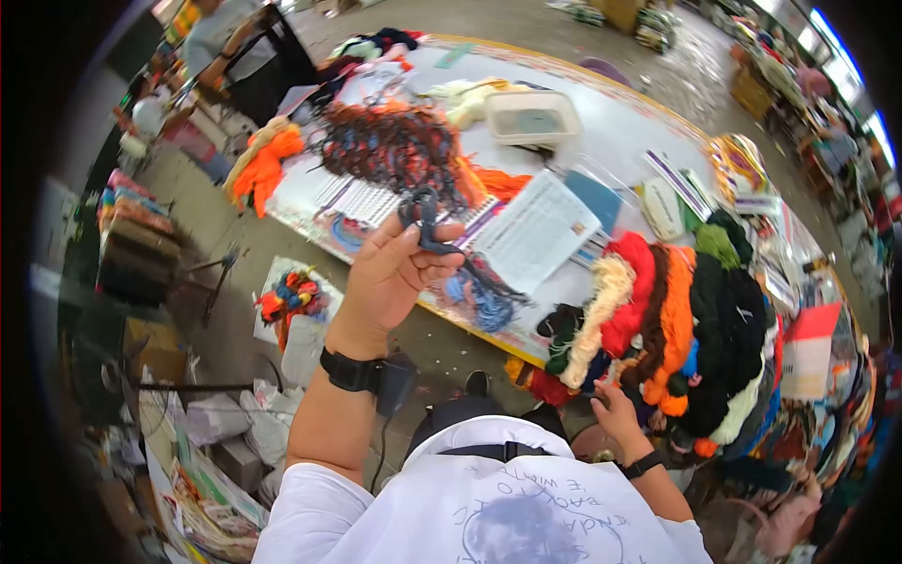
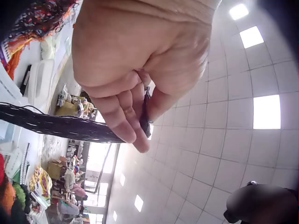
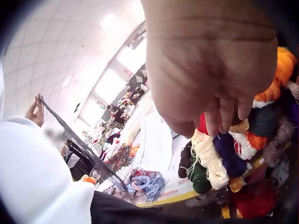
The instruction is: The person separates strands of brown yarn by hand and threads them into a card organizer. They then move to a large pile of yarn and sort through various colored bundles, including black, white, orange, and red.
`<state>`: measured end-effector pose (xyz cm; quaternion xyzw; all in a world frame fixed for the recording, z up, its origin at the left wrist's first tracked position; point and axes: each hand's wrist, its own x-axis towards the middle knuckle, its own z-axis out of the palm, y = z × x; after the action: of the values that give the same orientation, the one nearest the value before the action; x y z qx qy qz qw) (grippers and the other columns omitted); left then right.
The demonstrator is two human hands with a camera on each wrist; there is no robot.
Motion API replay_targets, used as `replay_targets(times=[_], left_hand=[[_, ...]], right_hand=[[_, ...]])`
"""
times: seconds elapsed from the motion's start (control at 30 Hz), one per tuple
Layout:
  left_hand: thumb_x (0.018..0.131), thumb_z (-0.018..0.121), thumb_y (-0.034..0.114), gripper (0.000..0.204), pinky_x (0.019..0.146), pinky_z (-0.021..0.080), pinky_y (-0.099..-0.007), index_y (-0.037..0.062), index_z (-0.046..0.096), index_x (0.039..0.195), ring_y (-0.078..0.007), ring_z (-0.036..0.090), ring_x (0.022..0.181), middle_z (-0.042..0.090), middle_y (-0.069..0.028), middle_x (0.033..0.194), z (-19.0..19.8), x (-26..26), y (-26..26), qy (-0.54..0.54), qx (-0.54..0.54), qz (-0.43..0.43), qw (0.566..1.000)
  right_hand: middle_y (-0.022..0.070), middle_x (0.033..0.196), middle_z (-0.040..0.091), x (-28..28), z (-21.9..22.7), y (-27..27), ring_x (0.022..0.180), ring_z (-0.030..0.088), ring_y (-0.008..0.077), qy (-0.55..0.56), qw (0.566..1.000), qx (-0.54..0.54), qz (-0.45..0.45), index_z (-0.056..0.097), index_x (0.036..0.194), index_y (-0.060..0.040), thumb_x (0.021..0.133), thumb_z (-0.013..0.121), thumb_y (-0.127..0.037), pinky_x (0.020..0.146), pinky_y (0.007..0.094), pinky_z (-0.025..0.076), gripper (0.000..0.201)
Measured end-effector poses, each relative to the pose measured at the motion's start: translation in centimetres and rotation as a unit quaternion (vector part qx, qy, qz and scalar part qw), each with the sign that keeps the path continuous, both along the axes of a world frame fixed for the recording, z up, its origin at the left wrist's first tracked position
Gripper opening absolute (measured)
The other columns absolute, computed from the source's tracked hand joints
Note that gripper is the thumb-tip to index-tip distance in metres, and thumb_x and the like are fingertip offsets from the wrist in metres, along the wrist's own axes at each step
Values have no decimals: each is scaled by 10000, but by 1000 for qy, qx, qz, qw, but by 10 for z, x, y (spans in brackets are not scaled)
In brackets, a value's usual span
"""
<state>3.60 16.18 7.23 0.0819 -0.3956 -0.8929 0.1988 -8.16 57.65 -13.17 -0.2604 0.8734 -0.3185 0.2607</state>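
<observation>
In the head view my left hand (image 1: 399,268) is raised over the table's near edge, pinching a bundle of dark yarn (image 1: 427,224) between thumb and fingers. The left wrist view shows the dark yarn (image 2: 60,128) stretching away from the fingers as a flat, loose band. Seen from the right wrist, the same strands (image 3: 81,142) slope down from the raised hand toward the table. My right hand (image 1: 618,418) is lower, at the table edge beside the yarn skeins, its fingers loosely extended. Cream skeins (image 3: 212,163) appear just below those fingers in the right wrist view.
Red (image 1: 629,291), orange (image 1: 676,329) and black skeins (image 1: 728,348) are heaped on the table's right. Printed papers (image 1: 536,235), a clear plastic tub (image 1: 533,117) and a tangle of brown and orange yarn (image 1: 395,150) lie farther back. A person (image 1: 221,47) stands at the far left.
</observation>
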Motion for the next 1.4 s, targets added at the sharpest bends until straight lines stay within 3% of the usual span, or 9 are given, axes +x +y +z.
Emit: replay_targets(times=[0.17,0.3,0.37,0.43,0.57,0.8,0.97,1.2,1.4], left_hand=[[962,454,139,228,770,568,-351,46,505,1164,-284,676,893,593,-239,1156,-6,52,-25,-6,4,69,998],[963,453,141,266,725,569,-295,-1,495,1184,-222,684,807,626,-207,1103,-7,86,-37,-56,-12,161,985],[961,472,160,258,667,553,-264,12,507,1169,-175,667,724,653,-175,1030,-19,112,-41,-82,-14,173,981],[957,491,169,245,610,524,-232,24,521,1152,-134,625,635,666,-127,930,-23,142,-39,-150,-32,238,959],[940,526,155,185,570,500,-215,57,558,1094,-104,613,665,651,-79,862,-46,249,-68,-267,-72,442,853],[915,534,46,177,805,511,-265,47,534,1092,-161,616,915,612,-114,1111,-42,407,-154,-163,-68,667,724],[900,511,-11,278,844,501,-281,36,478,1172,-179,604,960,594,-122,1142,-87,452,-223,-199,-39,634,746],[892,590,62,231,673,505,-228,11,517,1105,-125,617,743,638,-116,1008,-115,475,-329,-325,-50,583,743],[908,529,57,166,637,486,-220,24,549,1069,-97,598,695,634,-46,896,-90,374,-366,-370,-242,325,836]], right_hand=[[158,1033,634,-9,12,-65,975,609,307,33,996,17,78,600,1154,-42,814,637,-141,838,358,482,356],[162,1025,642,-15,12,-105,898,636,291,-9,987,19,161,582,1193,-43,817,638,-107,752,337,509,385],[150,1002,654,-16,29,-129,912,638,256,-141,979,52,140,594,1180,-46,812,650,-155,810,327,498,388],[155,994,656,-34,-5,-129,915,638,261,-73,967,62,237,591,1187,-51,807,654,-173,829,340,494,405],[181,1022,646,-53,-4,-153,947,633,284,-43,947,111,300,595,1165,-22,794,654,-156,834,360,494,399],[167,939,670,-47,-6,-221,897,651,292,-22,941,150,302,611,1145,-39,804,637,-191,804,362,505,374],[158,880,674,-4,-24,-285,844,660,248,8,935,217,280,585,1168,5,828,628,-158,773,318,507,380],[126,864,669,96,4,-377,789,623,174,-98,957,158,221,586,1187,-18,857,624,-192,746,299,491,375],[137,972,675,129,21,-374,874,657,224,-96,983,36,153,561,1228,-38,842,617,-185,788,319,509,416]])
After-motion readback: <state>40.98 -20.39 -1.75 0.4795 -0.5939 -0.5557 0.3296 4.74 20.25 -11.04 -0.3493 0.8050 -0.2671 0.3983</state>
